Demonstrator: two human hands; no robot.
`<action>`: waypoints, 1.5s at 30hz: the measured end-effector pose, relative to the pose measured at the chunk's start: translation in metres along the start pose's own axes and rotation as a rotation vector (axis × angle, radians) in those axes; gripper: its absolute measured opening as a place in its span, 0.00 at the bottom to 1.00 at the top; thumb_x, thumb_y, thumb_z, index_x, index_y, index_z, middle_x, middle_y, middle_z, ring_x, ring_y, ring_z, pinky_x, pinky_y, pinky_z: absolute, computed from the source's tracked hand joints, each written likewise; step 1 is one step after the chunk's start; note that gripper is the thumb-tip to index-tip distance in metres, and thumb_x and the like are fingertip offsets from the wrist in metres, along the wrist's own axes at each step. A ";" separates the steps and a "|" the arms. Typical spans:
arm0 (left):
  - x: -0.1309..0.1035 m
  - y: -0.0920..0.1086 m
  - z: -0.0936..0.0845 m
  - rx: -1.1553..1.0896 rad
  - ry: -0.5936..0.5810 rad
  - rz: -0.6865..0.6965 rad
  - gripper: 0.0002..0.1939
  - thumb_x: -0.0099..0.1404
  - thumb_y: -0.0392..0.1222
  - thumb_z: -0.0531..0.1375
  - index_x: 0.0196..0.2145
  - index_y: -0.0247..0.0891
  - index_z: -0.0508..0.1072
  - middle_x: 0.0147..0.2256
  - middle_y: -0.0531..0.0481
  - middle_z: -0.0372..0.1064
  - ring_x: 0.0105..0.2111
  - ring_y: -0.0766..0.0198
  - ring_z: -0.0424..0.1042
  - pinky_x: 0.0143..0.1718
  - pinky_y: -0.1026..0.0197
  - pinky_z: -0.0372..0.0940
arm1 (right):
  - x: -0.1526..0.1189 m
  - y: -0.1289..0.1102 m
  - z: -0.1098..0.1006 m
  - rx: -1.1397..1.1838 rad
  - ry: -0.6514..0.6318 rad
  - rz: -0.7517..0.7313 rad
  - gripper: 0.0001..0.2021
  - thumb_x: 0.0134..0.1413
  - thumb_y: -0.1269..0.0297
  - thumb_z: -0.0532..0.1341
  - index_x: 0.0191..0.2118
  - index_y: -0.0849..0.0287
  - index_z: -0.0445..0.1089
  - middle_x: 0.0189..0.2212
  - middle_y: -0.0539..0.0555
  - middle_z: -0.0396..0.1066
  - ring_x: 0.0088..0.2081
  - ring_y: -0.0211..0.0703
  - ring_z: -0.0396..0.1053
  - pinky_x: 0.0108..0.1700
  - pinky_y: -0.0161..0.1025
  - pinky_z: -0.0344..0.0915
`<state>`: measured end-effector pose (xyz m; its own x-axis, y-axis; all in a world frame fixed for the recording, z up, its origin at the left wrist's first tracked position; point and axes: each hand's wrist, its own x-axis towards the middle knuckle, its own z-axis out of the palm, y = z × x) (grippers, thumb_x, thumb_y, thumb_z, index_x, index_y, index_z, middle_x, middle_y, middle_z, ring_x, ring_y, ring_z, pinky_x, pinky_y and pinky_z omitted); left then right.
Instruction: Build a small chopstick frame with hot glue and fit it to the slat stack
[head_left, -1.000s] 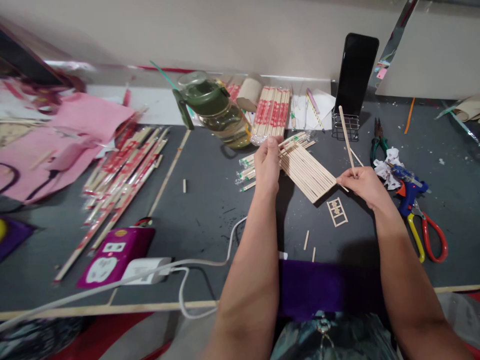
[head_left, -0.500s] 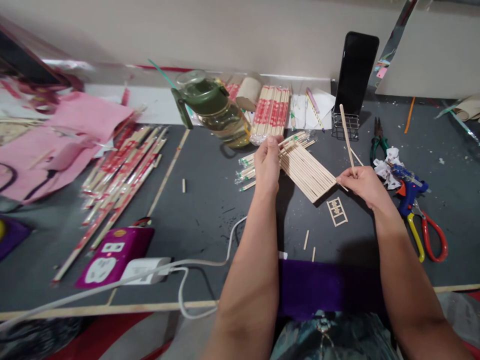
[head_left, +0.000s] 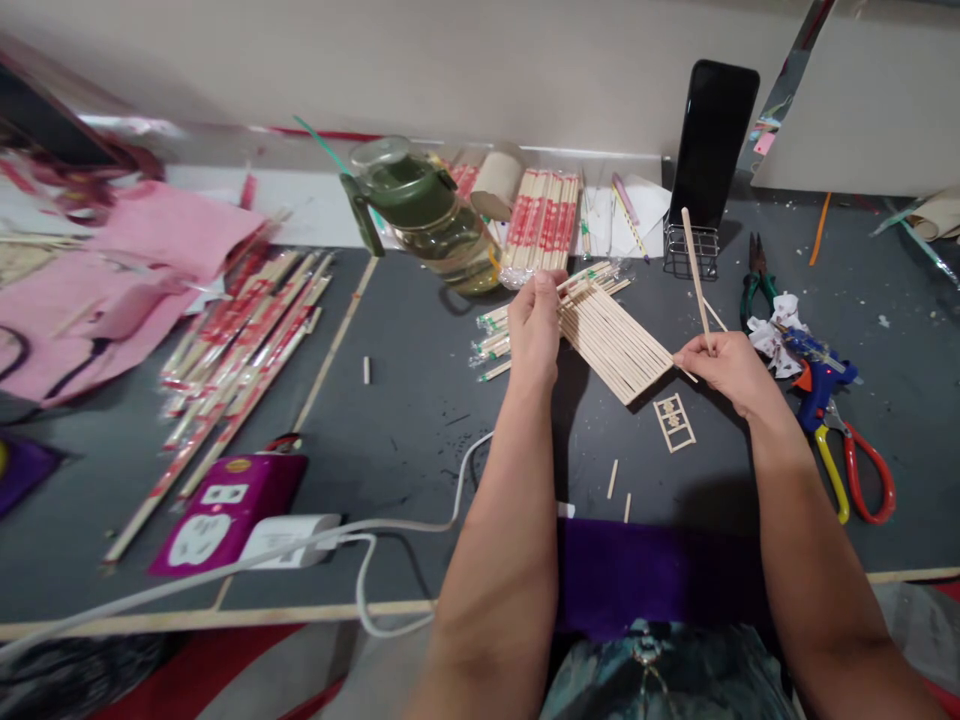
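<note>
A flat panel of wooden sticks (head_left: 616,342), laid side by side, is held tilted above the dark table. My left hand (head_left: 535,325) is closed on its far left end, the thumb on top. At the panel's right corner, my right hand (head_left: 718,365) pinches a long wooden stick (head_left: 694,270) that points up and away. A thinner stick also shows by these fingers, partly hidden. Below the panel lies a small frame of thin sticks (head_left: 674,423) with a pattern in its upper part. Two short stick pieces (head_left: 613,479) lie nearer to me.
Wrapped chopsticks (head_left: 247,340) lie at left near a purple power outlet (head_left: 229,510) with a white cable. Behind stand a green-lidded jug (head_left: 427,220) and a phone (head_left: 712,145) on a wire stand. Pliers (head_left: 757,275), a blue glue gun (head_left: 817,395) and red-and-yellow-handled cutters (head_left: 870,480) lie at right.
</note>
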<state>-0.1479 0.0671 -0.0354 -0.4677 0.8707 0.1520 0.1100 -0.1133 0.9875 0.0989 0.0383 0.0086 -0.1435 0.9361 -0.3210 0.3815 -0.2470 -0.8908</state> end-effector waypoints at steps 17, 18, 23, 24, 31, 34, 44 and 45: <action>0.000 0.002 -0.001 -0.012 -0.008 -0.014 0.37 0.60 0.78 0.55 0.40 0.40 0.80 0.41 0.41 0.79 0.44 0.50 0.78 0.48 0.48 0.73 | 0.002 0.003 0.000 0.018 -0.008 -0.006 0.11 0.43 0.55 0.67 0.25 0.58 0.73 0.16 0.44 0.61 0.20 0.32 0.52 0.25 0.36 0.48; -0.001 0.002 -0.001 -0.013 -0.006 -0.013 0.37 0.60 0.78 0.55 0.40 0.40 0.80 0.41 0.40 0.79 0.44 0.50 0.78 0.48 0.48 0.73 | 0.002 0.003 0.000 0.015 -0.006 -0.004 0.11 0.43 0.55 0.67 0.25 0.58 0.73 0.16 0.44 0.60 0.20 0.32 0.52 0.25 0.36 0.48; -0.001 0.005 0.000 -0.032 -0.005 -0.015 0.38 0.60 0.78 0.56 0.39 0.38 0.80 0.41 0.40 0.79 0.42 0.51 0.78 0.47 0.47 0.73 | 0.001 0.003 0.001 0.022 -0.013 -0.008 0.11 0.42 0.55 0.67 0.24 0.58 0.72 0.16 0.44 0.60 0.20 0.32 0.52 0.25 0.36 0.47; -0.002 0.005 0.000 -0.036 -0.002 -0.017 0.38 0.60 0.78 0.56 0.39 0.38 0.80 0.40 0.40 0.79 0.42 0.51 0.78 0.47 0.48 0.73 | 0.001 0.003 0.001 0.021 -0.014 -0.009 0.11 0.42 0.55 0.67 0.24 0.58 0.72 0.16 0.44 0.61 0.20 0.32 0.52 0.25 0.36 0.48; -0.001 0.005 0.000 -0.066 0.005 -0.034 0.38 0.59 0.78 0.57 0.39 0.38 0.80 0.39 0.41 0.79 0.41 0.52 0.78 0.46 0.50 0.73 | 0.003 0.004 0.000 0.000 -0.013 -0.011 0.12 0.42 0.54 0.67 0.25 0.59 0.72 0.17 0.44 0.62 0.20 0.32 0.53 0.24 0.35 0.48; -0.002 0.006 0.000 -0.067 0.011 -0.033 0.39 0.58 0.79 0.57 0.38 0.38 0.80 0.39 0.41 0.79 0.41 0.52 0.78 0.46 0.50 0.73 | 0.003 0.004 0.000 0.000 -0.011 -0.012 0.12 0.42 0.55 0.66 0.25 0.59 0.72 0.16 0.43 0.60 0.20 0.31 0.52 0.25 0.35 0.48; 0.006 0.000 -0.001 -0.114 0.028 -0.142 0.43 0.63 0.80 0.44 0.39 0.39 0.79 0.37 0.43 0.78 0.40 0.54 0.78 0.44 0.51 0.73 | 0.004 0.004 0.000 -0.011 -0.011 -0.034 0.11 0.43 0.55 0.66 0.25 0.59 0.72 0.17 0.44 0.62 0.21 0.32 0.54 0.25 0.36 0.49; 0.008 -0.001 -0.002 -0.120 0.026 -0.152 0.43 0.63 0.81 0.44 0.40 0.39 0.78 0.36 0.43 0.78 0.40 0.54 0.78 0.43 0.52 0.73 | 0.003 0.004 0.000 -0.010 -0.010 -0.029 0.11 0.43 0.56 0.66 0.25 0.59 0.73 0.16 0.44 0.62 0.20 0.32 0.54 0.25 0.36 0.49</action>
<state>-0.1533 0.0729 -0.0352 -0.4941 0.8694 0.0001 -0.0685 -0.0390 0.9969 0.0997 0.0406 0.0043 -0.1637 0.9403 -0.2985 0.3862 -0.2174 -0.8964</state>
